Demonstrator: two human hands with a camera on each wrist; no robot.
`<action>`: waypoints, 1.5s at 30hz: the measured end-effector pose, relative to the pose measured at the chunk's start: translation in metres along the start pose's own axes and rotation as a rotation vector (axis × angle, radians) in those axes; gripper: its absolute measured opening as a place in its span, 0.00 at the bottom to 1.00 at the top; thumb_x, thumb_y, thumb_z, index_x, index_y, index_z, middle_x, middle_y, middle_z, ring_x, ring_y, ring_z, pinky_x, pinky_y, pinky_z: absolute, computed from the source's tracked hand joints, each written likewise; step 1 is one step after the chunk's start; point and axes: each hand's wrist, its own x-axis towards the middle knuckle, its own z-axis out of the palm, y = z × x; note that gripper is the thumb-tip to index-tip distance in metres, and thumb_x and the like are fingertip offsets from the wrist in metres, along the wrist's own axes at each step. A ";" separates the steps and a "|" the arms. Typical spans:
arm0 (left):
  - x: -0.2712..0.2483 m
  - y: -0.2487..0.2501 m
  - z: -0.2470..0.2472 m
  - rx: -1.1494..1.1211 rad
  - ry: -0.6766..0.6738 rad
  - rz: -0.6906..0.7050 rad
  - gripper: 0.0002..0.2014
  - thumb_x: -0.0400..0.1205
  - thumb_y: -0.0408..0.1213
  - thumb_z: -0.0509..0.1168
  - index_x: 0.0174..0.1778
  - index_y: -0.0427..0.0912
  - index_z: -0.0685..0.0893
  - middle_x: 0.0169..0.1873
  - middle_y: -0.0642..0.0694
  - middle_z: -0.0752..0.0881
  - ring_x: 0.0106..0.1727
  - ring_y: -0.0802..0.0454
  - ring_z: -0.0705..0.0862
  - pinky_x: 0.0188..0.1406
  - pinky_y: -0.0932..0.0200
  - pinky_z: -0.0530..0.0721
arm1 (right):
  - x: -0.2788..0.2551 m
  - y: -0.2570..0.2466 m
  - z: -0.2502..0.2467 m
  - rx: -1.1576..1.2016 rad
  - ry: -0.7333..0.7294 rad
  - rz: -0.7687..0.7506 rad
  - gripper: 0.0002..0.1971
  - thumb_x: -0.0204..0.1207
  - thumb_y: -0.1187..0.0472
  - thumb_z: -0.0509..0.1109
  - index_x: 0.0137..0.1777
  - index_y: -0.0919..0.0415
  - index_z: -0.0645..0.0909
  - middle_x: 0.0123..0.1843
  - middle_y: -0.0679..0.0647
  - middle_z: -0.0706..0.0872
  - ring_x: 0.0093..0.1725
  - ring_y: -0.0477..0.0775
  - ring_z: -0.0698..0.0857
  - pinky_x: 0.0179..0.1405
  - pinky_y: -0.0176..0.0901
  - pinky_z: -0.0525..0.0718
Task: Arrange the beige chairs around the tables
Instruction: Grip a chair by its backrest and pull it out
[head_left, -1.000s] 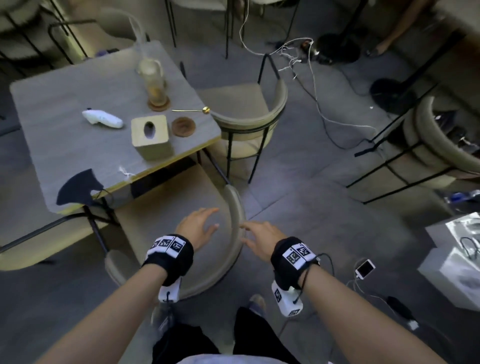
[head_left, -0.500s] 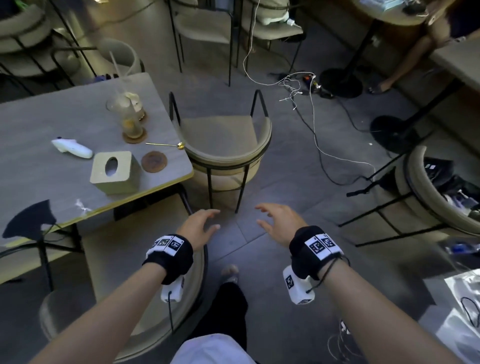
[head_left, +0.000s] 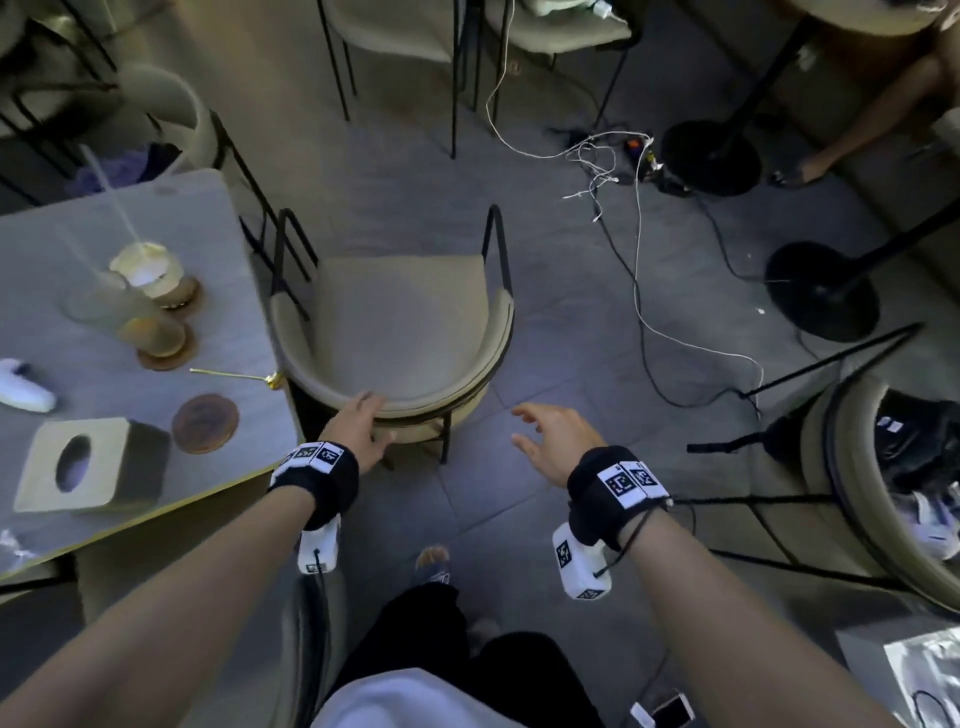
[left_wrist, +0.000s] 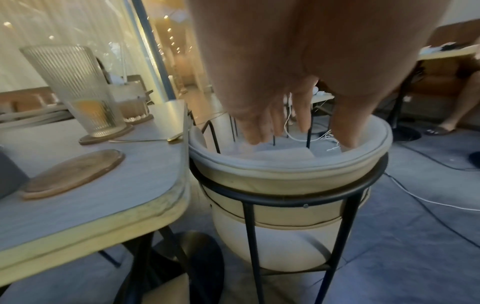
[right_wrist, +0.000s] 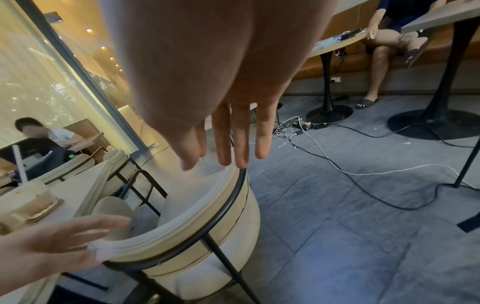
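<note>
A beige chair (head_left: 400, 332) with a curved backrest and black metal frame stands at the right edge of the grey table (head_left: 104, 410), its back toward me. My left hand (head_left: 363, 415) lies with straight fingers over the top of the backrest near its left end. In the left wrist view the fingers (left_wrist: 303, 123) reach over the padded rim of the chair (left_wrist: 285, 176). My right hand (head_left: 540, 436) hovers open to the right of the backrest, apart from it. The right wrist view shows its spread fingers (right_wrist: 223, 152) above the chair's right side (right_wrist: 207, 236).
A second beige chair (head_left: 306, 623) is tucked under the table below me. Another chair (head_left: 852, 467) holding bags stands at right. Cables (head_left: 639, 260) run across the floor by round table bases (head_left: 821, 291). Glasses (head_left: 130, 312), coasters and a tissue box (head_left: 88, 462) sit on the table.
I have moved forward from the chair tucked under the table. Both hands left it and reached toward the side chair; my left hand now touches its backrest.
</note>
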 end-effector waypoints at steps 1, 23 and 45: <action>0.010 0.005 0.002 -0.018 -0.040 -0.026 0.31 0.83 0.43 0.69 0.82 0.43 0.69 0.83 0.40 0.65 0.81 0.41 0.70 0.79 0.52 0.68 | 0.009 0.007 -0.007 0.003 -0.013 0.001 0.18 0.82 0.50 0.68 0.71 0.50 0.78 0.67 0.51 0.85 0.63 0.55 0.84 0.59 0.52 0.85; 0.088 0.013 0.021 -0.047 -0.154 -0.372 0.20 0.82 0.46 0.67 0.72 0.53 0.80 0.69 0.46 0.83 0.75 0.45 0.75 0.84 0.46 0.57 | 0.230 -0.006 -0.013 -0.325 -0.556 -0.407 0.19 0.80 0.53 0.68 0.69 0.55 0.78 0.65 0.59 0.85 0.63 0.63 0.84 0.60 0.47 0.81; 0.110 0.033 0.029 0.018 -0.223 -0.335 0.35 0.76 0.49 0.75 0.80 0.56 0.71 0.79 0.56 0.71 0.85 0.51 0.54 0.83 0.37 0.39 | 0.291 0.032 0.008 -0.864 -0.722 -0.750 0.33 0.81 0.70 0.59 0.82 0.43 0.65 0.61 0.60 0.86 0.61 0.64 0.85 0.58 0.54 0.83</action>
